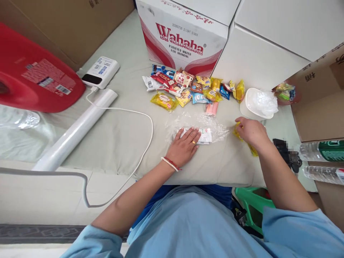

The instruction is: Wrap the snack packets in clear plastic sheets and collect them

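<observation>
My left hand (pixel 188 143) lies flat, fingers spread, on white snack packets (pixel 205 136) resting on a crumpled clear plastic bag (pixel 185 122). To the right, my right hand (pixel 251 132) has curled fingers at a yellow snack packet (pixel 237 132); more yellow wrapper shows below the wrist, and the hand covers the part between. Beyond both hands lies a loose pile of wrapped snacks (pixel 197 87) in several colours. A pink packet (pixel 211 109) sits at the bag's far edge, and a larger yellow packet (pixel 164 101) at the pile's left.
A white tub (pixel 248 104) holding clear plastic stands beyond my right hand. Behind the snacks is a Wahaha carton (pixel 185 39). On the left are a power bank (pixel 101 71) with a white cable, a white roll (pixel 77 129) and a red jug (pixel 40 75). Bottles (pixel 322 150) lie far right.
</observation>
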A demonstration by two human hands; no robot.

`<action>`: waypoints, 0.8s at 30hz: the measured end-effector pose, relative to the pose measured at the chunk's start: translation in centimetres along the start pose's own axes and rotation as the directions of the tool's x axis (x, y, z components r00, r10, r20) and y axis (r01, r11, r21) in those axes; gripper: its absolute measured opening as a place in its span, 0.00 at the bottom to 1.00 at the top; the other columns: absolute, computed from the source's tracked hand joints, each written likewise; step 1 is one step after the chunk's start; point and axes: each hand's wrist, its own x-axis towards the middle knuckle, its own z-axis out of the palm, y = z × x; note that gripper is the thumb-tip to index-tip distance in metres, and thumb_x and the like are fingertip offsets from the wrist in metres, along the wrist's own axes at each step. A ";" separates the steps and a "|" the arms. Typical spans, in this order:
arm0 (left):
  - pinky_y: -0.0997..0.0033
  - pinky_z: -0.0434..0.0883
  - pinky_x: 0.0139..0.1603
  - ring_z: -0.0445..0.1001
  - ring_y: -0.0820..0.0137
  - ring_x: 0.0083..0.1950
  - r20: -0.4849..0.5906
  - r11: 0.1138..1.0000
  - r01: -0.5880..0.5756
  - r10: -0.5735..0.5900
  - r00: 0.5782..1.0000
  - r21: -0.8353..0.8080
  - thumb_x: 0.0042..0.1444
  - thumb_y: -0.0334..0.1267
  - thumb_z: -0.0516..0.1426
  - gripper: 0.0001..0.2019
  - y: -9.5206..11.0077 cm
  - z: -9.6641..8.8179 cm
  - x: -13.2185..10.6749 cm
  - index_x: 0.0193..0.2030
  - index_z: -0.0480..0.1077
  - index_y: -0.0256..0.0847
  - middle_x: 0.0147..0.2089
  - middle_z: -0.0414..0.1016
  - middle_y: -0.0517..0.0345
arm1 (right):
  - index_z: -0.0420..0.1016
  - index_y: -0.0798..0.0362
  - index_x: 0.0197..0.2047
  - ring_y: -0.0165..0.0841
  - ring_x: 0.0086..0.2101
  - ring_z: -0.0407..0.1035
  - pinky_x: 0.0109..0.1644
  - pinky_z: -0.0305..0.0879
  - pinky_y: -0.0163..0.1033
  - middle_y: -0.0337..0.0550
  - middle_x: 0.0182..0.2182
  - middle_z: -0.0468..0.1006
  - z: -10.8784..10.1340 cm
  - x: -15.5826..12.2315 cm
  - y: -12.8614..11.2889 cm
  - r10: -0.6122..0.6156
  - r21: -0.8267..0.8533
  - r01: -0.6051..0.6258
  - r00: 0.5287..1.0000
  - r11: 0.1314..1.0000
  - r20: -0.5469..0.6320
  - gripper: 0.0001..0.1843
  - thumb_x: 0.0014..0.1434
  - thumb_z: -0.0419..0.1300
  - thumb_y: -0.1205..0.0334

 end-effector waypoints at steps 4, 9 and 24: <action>0.42 0.54 0.79 0.60 0.57 0.79 -0.001 1.000 0.001 -0.001 1.000 0.010 0.75 0.42 0.47 0.26 0.0 0.0 0.0 0.75 0.60 0.38 0.78 0.62 0.48 | 0.79 0.53 0.58 0.47 0.45 0.77 0.49 0.69 0.48 0.52 0.45 0.84 -0.4 1.9 -4.2 -0.168 0.007 0.169 0.984 0.986 -0.053 0.21 0.66 0.57 0.58; 0.44 0.51 0.80 0.54 0.54 0.81 -0.026 0.998 -0.009 0.010 1.000 0.057 0.73 0.43 0.50 0.27 0.2 0.0 -0.2 0.75 0.61 0.37 0.79 0.60 0.48 | 0.72 0.60 0.67 0.51 0.60 0.68 0.63 0.63 0.51 0.60 0.61 0.76 2.2 6.2 -11.9 -0.573 0.076 0.568 0.814 0.819 0.094 0.27 0.68 0.58 0.58; 0.48 0.63 0.66 0.66 0.53 0.71 0.038 0.997 0.030 -0.033 0.999 0.070 0.75 0.41 0.43 0.28 0.9 -0.4 -0.2 0.77 0.57 0.34 0.70 0.71 0.42 | 0.82 0.56 0.41 0.37 0.38 0.68 0.42 0.56 0.40 0.49 0.40 0.75 0.9 6.7 -13.7 -0.647 0.177 0.624 0.749 0.761 0.143 0.10 0.64 0.59 0.64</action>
